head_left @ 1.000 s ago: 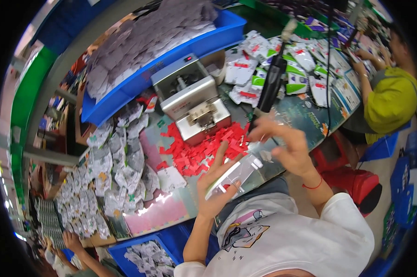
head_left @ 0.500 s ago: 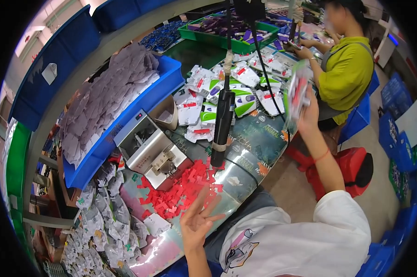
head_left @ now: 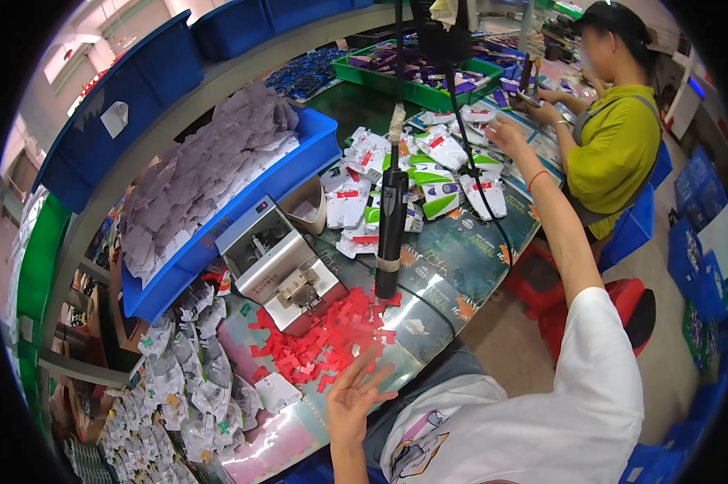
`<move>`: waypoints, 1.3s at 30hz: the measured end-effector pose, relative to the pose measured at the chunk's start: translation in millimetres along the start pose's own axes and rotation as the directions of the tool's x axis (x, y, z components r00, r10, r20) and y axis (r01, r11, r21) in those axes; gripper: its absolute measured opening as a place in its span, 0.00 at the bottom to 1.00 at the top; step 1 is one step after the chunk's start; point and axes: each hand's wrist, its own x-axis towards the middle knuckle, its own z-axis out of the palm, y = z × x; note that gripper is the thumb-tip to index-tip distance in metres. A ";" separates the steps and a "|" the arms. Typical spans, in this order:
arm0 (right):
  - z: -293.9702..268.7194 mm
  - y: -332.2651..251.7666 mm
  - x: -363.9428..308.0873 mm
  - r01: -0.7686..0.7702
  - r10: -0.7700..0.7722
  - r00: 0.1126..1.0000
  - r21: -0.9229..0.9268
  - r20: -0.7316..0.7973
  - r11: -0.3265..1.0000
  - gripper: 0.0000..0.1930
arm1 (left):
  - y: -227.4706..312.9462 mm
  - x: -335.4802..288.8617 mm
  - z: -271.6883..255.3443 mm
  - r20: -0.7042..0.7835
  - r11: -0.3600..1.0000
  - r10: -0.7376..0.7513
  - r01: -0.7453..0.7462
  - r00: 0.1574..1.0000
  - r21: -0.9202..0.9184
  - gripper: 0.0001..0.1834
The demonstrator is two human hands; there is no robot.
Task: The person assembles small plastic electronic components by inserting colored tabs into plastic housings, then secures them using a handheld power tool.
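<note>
My left hand [head_left: 356, 403] hovers at the table's near edge with its fingers spread and nothing in them. Just beyond it lies a heap of small red plastic pieces [head_left: 323, 343], beside a flat white part [head_left: 277, 393]. My right arm stretches far forward; its hand [head_left: 507, 135] is over the far side of a pile of white and green plastic housings [head_left: 440, 198]. Its fingers look loosely apart, and I see nothing held in them. A black electric screwdriver [head_left: 391, 218] hangs upright between the pile and the red pieces.
A silver metal machine [head_left: 283, 266] stands behind the red heap. A blue bin [head_left: 315, 153] holds many pale flat parts. More white housings [head_left: 194, 387] pile up at the left. A co-worker in a yellow-green shirt [head_left: 622, 153] sits at the far right, near a green tray [head_left: 428, 93].
My right hand has moved forward from the table's right side and let go of the white and green housing it held. My left hand stays nearly where it was.
</note>
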 end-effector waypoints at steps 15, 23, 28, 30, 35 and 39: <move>101.6 -20.8 -259.7 0.868 -0.829 0.486 -0.045 0.278 0.494 0.15 | 8.9 -22.9 -23.4 -0.099 0.993 0.057 -0.045 0.993 0.113 0.23; 204.6 11.5 -396.3 0.945 -0.532 -0.184 0.298 0.827 0.135 0.12 | 35.4 -71.9 -65.3 -0.449 0.957 0.235 -0.123 0.862 0.264 0.14; 221.3 24.7 -417.9 0.872 -0.460 -0.244 0.400 0.854 0.281 0.15 | 72.0 -89.2 -97.2 -0.406 0.412 0.803 0.087 0.437 0.907 0.11; 221.7 27.9 -421.0 0.872 -0.465 -0.248 0.405 0.850 0.276 0.15 | 82.7 -90.8 -109.8 -0.339 0.290 0.852 0.180 0.399 0.940 0.11; 218.8 27.3 -423.4 0.879 -0.437 -0.219 0.371 0.872 0.301 0.16 | 91.6 -90.8 -135.0 -0.048 -0.161 0.902 0.438 0.428 0.884 0.09; 218.6 30.2 -425.1 0.877 -0.422 -0.196 0.351 0.885 0.328 0.16 | 91.5 -83.9 -148.4 -0.017 -0.204 0.880 0.410 0.475 0.889 0.07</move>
